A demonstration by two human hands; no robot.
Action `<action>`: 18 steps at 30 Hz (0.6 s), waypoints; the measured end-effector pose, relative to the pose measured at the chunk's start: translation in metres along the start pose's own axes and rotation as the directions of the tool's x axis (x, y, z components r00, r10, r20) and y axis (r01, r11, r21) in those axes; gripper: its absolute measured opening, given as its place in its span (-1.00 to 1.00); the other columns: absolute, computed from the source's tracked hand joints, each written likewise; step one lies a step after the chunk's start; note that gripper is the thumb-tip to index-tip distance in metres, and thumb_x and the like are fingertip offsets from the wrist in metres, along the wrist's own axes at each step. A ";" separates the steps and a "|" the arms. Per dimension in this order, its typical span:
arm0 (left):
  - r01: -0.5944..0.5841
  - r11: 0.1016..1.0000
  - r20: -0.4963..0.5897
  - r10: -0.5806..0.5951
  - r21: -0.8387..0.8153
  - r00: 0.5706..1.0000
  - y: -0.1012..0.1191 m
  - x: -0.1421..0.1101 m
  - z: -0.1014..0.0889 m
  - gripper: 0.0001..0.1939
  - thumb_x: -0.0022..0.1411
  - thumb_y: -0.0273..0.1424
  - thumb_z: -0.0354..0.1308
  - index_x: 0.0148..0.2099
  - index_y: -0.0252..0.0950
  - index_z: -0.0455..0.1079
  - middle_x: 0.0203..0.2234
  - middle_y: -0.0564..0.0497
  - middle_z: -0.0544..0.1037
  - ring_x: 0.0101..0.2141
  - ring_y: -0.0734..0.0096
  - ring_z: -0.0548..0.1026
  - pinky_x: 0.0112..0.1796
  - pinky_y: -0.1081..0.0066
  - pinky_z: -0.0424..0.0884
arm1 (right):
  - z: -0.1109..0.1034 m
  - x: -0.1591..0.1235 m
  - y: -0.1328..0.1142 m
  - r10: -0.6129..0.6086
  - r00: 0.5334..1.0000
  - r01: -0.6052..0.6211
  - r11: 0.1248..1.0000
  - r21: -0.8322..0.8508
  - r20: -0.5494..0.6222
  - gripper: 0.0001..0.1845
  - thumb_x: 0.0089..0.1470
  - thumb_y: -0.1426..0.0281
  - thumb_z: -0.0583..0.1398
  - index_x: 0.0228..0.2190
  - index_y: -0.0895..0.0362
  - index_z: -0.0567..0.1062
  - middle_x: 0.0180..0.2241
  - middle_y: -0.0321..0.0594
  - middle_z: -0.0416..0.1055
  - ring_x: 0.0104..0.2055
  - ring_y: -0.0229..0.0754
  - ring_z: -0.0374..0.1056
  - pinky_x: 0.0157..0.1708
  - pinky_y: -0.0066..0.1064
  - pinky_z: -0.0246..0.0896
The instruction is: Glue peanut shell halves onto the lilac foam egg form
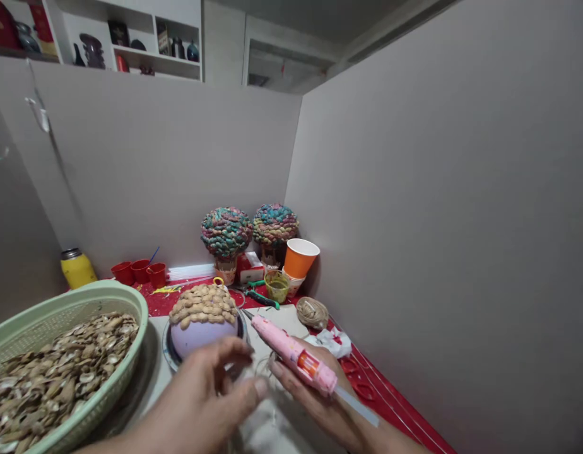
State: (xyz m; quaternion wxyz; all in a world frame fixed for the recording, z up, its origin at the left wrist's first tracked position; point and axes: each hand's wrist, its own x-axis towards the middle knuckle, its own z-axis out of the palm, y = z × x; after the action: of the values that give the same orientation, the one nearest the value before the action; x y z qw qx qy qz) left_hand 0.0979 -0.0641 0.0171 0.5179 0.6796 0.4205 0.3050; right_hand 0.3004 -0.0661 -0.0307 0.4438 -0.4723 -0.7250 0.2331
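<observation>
- Head view, far left: a pale green basket (142, 309) holds a heap of loose peanut shells (78, 353); behind it stands a yellow bottle (78, 270).
- Next along, red cups (140, 271) stand in a row on red cloth, with clear glue sticks (190, 272) lying beside them.
- Near the middle, a lilac ball (201, 339), probably a balloon, sits in a dark-rimmed bowl (166, 353). Shells laid in close rows (204, 304) cap its top; the side below is bare.
- In front of the ball is the left hand (201, 394), fingers curled, thumb well apart from them; no shell shows in that gap.
- Behind, two multicoloured domes (226, 230) stand on short bases, apparently finished pieces of similar make.
- Right of the ball, the right hand (320, 407) holds a pink glue gun (286, 343), fingers wrapped beneath its body, nozzle angled towards the ball; whether the trigger is pressed cannot be told.
- Beyond that hand are an orange paper cup (301, 257) and a twine ball (312, 313).
- Judging by this, the work is partway through gluing shells row by row; the next move calls for a shell in the left fingers and glue just under the lowest row.
</observation>
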 end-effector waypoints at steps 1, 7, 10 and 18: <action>0.085 0.990 0.073 -0.077 -0.109 0.994 -0.005 0.001 0.011 -0.54 0.00 0.01 0.27 -0.25 -0.27 0.36 -0.46 0.05 0.51 -0.58 0.49 0.36 -0.55 0.47 0.32 | -0.001 -0.003 -0.003 0.008 1.000 -0.008 1.000 0.016 0.012 -0.69 0.16 0.21 0.15 -0.55 0.06 0.27 -0.57 -0.39 0.19 -0.55 -0.25 0.12 -0.53 -0.42 0.11; 0.097 0.981 0.087 -0.083 -0.170 0.993 -0.030 0.011 0.023 -0.45 -0.04 0.14 0.20 -0.45 -0.27 0.23 -0.69 0.16 0.34 -0.70 0.59 0.22 -0.61 0.51 0.18 | -0.018 -0.027 0.000 0.185 0.983 -0.184 0.965 0.185 0.013 -0.67 0.10 0.11 0.21 -0.48 0.10 0.38 -0.55 -0.39 0.15 -0.52 -0.26 0.08 -0.53 -0.42 0.09; 0.074 0.994 0.064 -0.079 0.081 0.995 -0.042 0.008 0.014 -0.58 0.15 0.04 0.01 -0.43 -0.22 0.15 -0.69 0.19 0.26 -0.68 0.56 0.17 -0.61 0.51 0.14 | -0.039 -0.038 0.012 0.356 0.918 -0.299 0.911 0.285 -0.175 -0.58 0.01 0.01 0.27 -0.32 0.13 0.50 -0.55 -0.35 0.26 -0.53 -0.24 0.17 -0.55 -0.42 0.14; -0.107 0.750 0.295 -0.121 0.653 0.948 -0.087 -0.018 0.031 -0.76 0.03 -0.40 0.10 -0.59 -0.23 0.11 -0.63 0.07 0.34 -0.50 0.32 0.39 -0.47 0.41 0.20 | -0.109 -0.045 -0.013 0.335 0.665 0.063 0.865 0.497 -0.668 -0.70 -0.08 0.14 0.38 -0.35 0.04 0.53 -0.50 -0.32 0.34 -0.61 -0.33 0.14 -0.73 -0.54 0.02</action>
State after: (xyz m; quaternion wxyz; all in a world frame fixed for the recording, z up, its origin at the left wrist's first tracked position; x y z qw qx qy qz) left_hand 0.0935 -0.0839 -0.0745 0.3056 0.8570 0.4143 0.0207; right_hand 0.3958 -0.1203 0.0145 0.7801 -0.4546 -0.3638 0.2288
